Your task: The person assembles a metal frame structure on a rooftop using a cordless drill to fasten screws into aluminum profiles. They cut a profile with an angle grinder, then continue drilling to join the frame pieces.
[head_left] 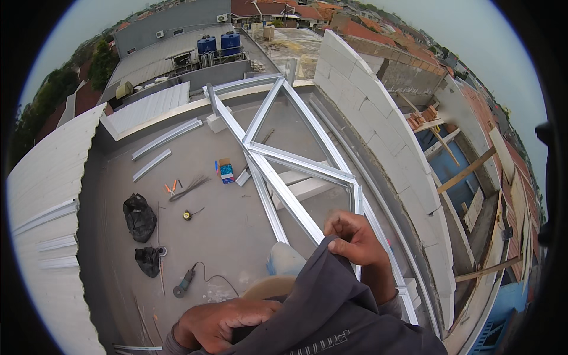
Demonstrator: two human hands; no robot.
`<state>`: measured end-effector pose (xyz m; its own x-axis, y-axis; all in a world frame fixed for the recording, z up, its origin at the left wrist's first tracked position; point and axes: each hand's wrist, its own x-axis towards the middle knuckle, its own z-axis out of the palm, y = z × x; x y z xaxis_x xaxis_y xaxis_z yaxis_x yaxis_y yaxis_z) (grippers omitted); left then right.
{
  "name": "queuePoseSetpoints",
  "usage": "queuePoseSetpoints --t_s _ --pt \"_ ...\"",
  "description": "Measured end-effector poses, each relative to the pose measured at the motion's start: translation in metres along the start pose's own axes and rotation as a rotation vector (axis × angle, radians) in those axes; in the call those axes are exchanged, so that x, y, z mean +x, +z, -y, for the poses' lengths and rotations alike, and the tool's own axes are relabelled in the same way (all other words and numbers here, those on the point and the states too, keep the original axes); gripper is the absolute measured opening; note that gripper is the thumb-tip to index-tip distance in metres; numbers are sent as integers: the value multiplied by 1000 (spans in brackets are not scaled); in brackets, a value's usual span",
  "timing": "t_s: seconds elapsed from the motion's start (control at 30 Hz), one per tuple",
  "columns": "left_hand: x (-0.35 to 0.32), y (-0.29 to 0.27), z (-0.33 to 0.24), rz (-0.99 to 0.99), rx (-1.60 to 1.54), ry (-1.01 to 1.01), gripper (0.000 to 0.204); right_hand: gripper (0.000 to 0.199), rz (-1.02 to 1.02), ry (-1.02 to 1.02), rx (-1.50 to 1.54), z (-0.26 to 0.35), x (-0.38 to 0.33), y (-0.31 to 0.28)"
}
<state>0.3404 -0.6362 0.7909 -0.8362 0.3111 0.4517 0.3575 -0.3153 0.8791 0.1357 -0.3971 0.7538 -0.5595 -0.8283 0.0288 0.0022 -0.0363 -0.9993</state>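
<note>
**Dark cloth gripped in both hands above a part-built metal frame**

The fingers (pixel 340 228) of the right hand (pixel 355 239) are curled tight and pinch the upper edge of a dark grey cloth (pixel 331 307), the thumb pressed against the fold. The fingers (pixel 236 313) of the left hand (pixel 222 322) are likewise closed over the cloth's lower left edge, knuckles uppermost. The cloth is thus held stretched between the two hands, close below the camera, and it drapes down toward the lower edge of the view.

The right hand is raised and set further forward, its wrist bent back toward the body; the left hand is kept low and near, its forearm barely seen.

Just beyond the right fingers a metal truss frame (pixel 284 160) of pale steel channel is seen, its diagonals already joined into triangles. It is judged to be assembled in part only: loose channel lengths (pixel 165 139) lie well beyond the left fingers on the rooftop floor (pixel 207 219).

Ahead of the left fingers an angle grinder (pixel 183 284) with its cord is laid down, with two black bags (pixel 141 218) further to the left. A small blue box (pixel 226 170) and orange-handled snips (pixel 171 188) lie further out. To the right of the right fingers a white block wall (pixel 378 118) runs away along the roof's edge.
</note>
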Motion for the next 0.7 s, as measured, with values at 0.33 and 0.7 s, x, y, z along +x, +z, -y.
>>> queuePoseSetpoints --t_s 0.33,0.7 --pt "16 -92 -89 -50 434 59 22 57 195 503 -717 -254 126 -44" --pt "47 -303 -8 -409 250 -197 22 38 -284 1371 -367 -419 125 -151"
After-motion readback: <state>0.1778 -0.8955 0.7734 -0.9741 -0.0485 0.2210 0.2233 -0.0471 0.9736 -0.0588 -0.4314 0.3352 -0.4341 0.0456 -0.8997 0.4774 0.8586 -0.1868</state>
